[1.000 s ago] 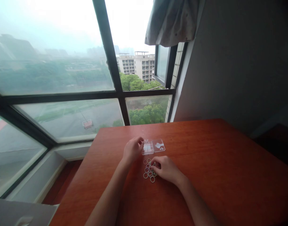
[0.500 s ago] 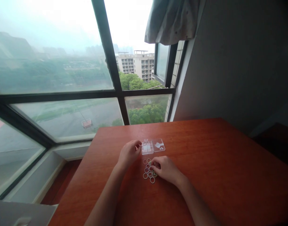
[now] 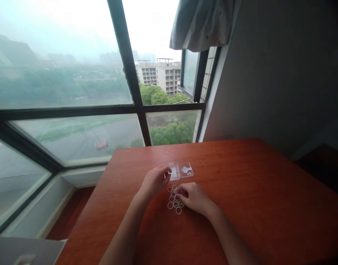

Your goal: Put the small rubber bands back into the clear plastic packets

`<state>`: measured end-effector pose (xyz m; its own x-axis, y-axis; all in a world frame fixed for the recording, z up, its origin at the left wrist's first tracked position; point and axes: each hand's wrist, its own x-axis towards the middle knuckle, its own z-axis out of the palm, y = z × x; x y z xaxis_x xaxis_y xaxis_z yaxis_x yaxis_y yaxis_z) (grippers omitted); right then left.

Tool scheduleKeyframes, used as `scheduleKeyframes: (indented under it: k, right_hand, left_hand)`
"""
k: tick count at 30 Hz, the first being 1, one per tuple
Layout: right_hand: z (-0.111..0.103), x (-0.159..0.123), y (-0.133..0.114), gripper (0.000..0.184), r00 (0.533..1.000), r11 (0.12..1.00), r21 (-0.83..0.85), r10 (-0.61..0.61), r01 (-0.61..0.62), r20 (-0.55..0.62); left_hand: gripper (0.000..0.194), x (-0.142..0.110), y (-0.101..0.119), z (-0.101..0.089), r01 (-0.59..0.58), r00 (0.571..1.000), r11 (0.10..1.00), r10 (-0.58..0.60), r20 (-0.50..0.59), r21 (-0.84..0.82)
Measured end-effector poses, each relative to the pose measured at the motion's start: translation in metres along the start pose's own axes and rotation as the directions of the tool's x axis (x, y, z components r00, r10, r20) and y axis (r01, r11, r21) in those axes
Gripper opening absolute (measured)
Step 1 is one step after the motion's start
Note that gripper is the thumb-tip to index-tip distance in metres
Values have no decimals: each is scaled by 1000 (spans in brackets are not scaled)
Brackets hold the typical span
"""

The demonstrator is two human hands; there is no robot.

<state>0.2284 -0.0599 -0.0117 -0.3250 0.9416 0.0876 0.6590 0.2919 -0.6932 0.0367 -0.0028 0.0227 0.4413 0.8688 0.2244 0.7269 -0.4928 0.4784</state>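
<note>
Several small pale rings (image 3: 173, 201) lie in a loose heap on the red-brown wooden table (image 3: 249, 191). My right hand (image 3: 194, 197) rests on the heap's right side, fingers curled and pinching at the rings. My left hand (image 3: 155, 180) hovers just left of a small clear plastic box (image 3: 175, 172), its fingertips pinched together near the box's edge; what they hold is too small to make out. The box's open clear lid (image 3: 186, 170) lies flat to its right.
The table stands against a large dark-framed window (image 3: 130, 73) overlooking buildings and trees. A grey wall (image 3: 282, 73) is on the right, and a bunched curtain (image 3: 202, 24) hangs above. The table's left edge drops to a low sill and floor (image 3: 75, 206).
My left hand has drawn back from over the clear box, down and a little left, towards the rings. My right hand has stayed on the heap.
</note>
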Motion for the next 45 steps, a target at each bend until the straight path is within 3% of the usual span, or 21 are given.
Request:
scheduleKeyframes:
  k: [17,23,31,45]
  right_hand:
    - [2,1,1,8,1000,1000,21,-4,4,-15]
    - [3,5,6,7,984,991,131,11,13,-176]
    - [-1,8,7,13,928,984,180,62,5,-368]
    - [-2,7,6,16,924,975,221,64,23,-377]
  left_hand:
    - [13,0,3,0,1,1000,1000,-2,14,11]
    - [13,0,6,3,-35,999,977,35,-5,-208]
    - [13,-2,14,8,-22,990,911,77,119,-412]
    - [10,1,16,14,-37,993,918,79,92,-394]
